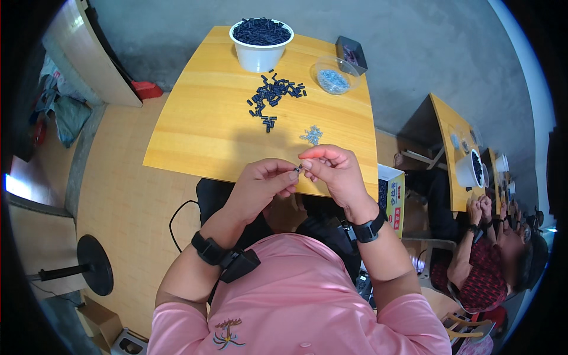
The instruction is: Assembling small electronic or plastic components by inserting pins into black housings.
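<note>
My left hand (pixel 263 182) and my right hand (pixel 332 170) meet over the near edge of the wooden table (pixel 195 133). The left thumb and fingers pinch a small dark cylindrical piece (pixel 297 169). Right at its tip, my right thumb and forefinger are closed together; what they hold is too small to make out. Beyond the hands lies a small heap of shiny metal pieces (pixel 312 135). Farther off, a loose pile of short black cylindrical pieces (pixel 273 94) spreads over the tabletop.
A white tub (pixel 260 58) heaped with black pieces stands at the far edge. Beside it are a clear round dish (pixel 335 83) of metal pieces and a dark box (pixel 352 56). An open carton (pixel 391 195) stands right of the table. Other people sit at tables farther right.
</note>
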Demonstrator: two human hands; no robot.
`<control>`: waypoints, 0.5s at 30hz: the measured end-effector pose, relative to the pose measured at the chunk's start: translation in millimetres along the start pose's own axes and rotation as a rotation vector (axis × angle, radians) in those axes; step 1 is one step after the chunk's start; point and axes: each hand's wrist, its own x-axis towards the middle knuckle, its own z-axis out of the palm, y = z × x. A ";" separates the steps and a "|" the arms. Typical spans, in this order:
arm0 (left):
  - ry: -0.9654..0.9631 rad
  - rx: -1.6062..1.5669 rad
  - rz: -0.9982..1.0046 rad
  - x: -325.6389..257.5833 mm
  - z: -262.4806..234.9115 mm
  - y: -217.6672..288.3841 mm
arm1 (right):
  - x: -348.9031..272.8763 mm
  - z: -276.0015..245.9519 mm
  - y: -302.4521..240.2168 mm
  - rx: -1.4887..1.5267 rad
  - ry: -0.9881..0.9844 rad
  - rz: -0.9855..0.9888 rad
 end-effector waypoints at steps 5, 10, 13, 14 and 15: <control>-0.008 0.008 0.030 -2.4 0.5 -0.5 | -1.1 -0.3 1.0 -0.077 -0.003 0.008; 0.002 -0.003 0.052 -0.4 -1.7 -3.7 | 1.3 2.1 3.9 -0.097 0.011 -0.006; -0.006 0.018 0.076 0.4 -2.5 -4.2 | 2.7 3.0 4.5 -0.123 0.000 -0.026; -0.001 0.015 0.063 0.0 -2.2 -3.2 | 3.0 3.0 4.3 -0.157 -0.006 -0.047; 0.003 0.013 0.050 -0.4 -2.4 -2.9 | 3.1 3.3 4.3 -0.160 -0.009 -0.045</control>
